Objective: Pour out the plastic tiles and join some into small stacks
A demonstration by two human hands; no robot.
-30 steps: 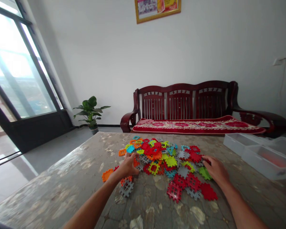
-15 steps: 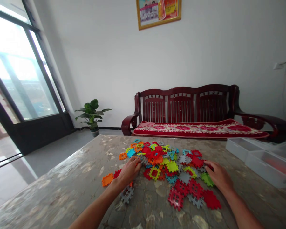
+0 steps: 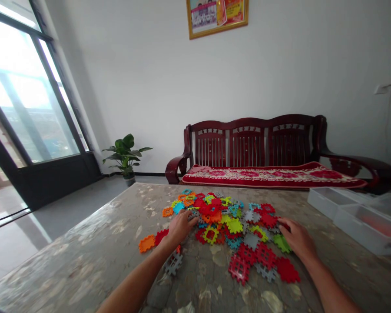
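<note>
Left hand (image 3: 181,227), right hand (image 3: 297,238): whether either grips anything cannot be determined. Notched pieces (image 3: 234,225) lie between; green piece (image 3: 281,243) beside right hand.

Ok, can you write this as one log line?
left hand: by colourful pieces | right hand: by red piece | table: pieces spread out | plastic box: at right

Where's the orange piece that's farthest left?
In the head view, the orange notched tile lies on the floral-patterned table, left of the left hand, beside a red tile.
</note>
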